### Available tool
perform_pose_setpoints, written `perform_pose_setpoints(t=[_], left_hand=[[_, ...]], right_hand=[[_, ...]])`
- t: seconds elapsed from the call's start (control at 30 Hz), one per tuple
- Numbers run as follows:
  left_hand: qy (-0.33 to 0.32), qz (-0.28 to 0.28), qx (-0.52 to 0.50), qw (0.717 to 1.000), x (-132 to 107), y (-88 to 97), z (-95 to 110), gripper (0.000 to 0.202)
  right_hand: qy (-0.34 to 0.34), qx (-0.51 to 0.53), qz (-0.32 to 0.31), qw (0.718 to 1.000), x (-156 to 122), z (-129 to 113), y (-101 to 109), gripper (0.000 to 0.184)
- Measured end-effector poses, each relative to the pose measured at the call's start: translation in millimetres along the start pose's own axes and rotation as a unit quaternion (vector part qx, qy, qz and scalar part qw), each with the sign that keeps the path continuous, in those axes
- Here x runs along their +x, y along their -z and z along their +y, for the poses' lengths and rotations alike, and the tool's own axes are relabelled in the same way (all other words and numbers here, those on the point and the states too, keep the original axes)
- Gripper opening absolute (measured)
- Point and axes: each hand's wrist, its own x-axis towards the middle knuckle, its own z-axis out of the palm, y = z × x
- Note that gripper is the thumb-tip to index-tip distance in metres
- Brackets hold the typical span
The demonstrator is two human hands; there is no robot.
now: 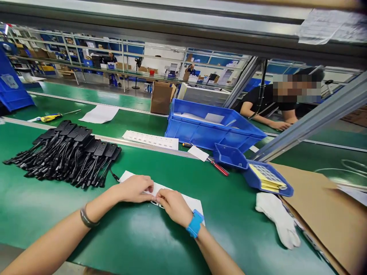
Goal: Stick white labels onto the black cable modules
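A long white strip [195, 204], sheet or panel I cannot tell, lies at a slant on the green table under both hands. My left hand [137, 188] rests on its left part, fingers curled in and thumb tip at the near edge. Right beside it, my right hand [173, 206] is closed in a pinch at the same edge. Small dark marks or slots show below the fingertips; whatever is pinched there is hidden. Left of the strip lies a pile of black cabled modules [77, 141], one cable end reaching toward the strip's left end.
Behind stand a large blue bin [212, 131], a small blue tray [231, 157] and a tray with yellow label sheets [266, 177]. A red screwdriver [219, 168], a white glove [278, 219] and cardboard [329, 214] lie at right. A co-worker [266, 99] leans in beyond a metal post.
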Motion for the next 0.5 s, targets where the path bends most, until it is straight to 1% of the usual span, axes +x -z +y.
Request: perform_pose_setpoints(t=[0.07,0.13,0.23,0.3,0.4,0.5], left_hand=[[-0.023,0.004,-0.007,1.000,5,-4.2,5,0.023],[-0.035,0.001,-0.003,0.999,10,-9.0,8,0.026],[-0.039,0.001,0.012,0.999,13,-15.0,9,0.025],[-0.027,0.007,0.030,0.999,14,-17.2,10,0.023],[-0.007,0.005,0.052,0.999,15,-15.4,10,0.025],[-0.002,-0.016,0.059,0.998,11,-7.6,7,0.025]], right_hand=[[0.013,0.028,-0.003,1.000,0,3,1,0.019],[0.012,0.036,-0.012,0.999,-1,7,4,0.016],[-0.010,-0.003,-0.030,1.000,-3,12,8,0.013],[-0.030,-0.041,-0.022,0.998,-4,13,8,0.013],[-0.045,-0.060,-0.009,0.997,-4,14,9,0.016],[-0.012,-0.037,-0.035,0.999,-5,18,12,0.013]])
